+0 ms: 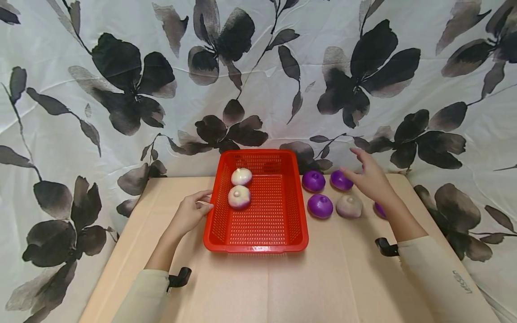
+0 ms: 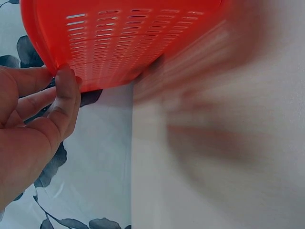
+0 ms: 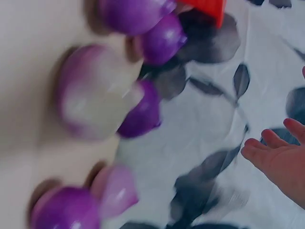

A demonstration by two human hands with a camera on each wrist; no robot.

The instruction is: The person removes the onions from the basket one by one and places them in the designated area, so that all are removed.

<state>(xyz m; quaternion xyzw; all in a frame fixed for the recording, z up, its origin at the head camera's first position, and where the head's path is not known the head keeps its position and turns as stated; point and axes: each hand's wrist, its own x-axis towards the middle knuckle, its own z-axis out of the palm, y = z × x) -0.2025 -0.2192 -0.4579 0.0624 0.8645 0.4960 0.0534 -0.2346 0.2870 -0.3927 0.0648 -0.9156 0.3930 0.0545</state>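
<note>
A red plastic basket [image 1: 266, 215] with slotted walls stands mid-table. Inside, on its left side, two white-and-purple onions [image 1: 239, 197] lie one behind the other. My left hand [image 1: 190, 215] pinches the basket's left rim between thumb and fingers, as the left wrist view shows up close. To the right of the basket lie several onions: purple ones [image 1: 320, 206] and a paler one [image 1: 349, 206]. Over these hovers my right hand [image 1: 373, 179], fingers spread and holding nothing. My right forearm partly hides one purple onion [image 1: 379, 210]. A pinkish onion [image 3: 116, 191] also shows in the right wrist view.
A light wooden table [image 1: 258, 287] carries everything. Behind and around it hangs a white cloth [image 1: 291, 103] printed with dark flowers. A black strap piece [image 1: 386, 247] sticks out at my right cuff, another [image 1: 179, 277] at the left.
</note>
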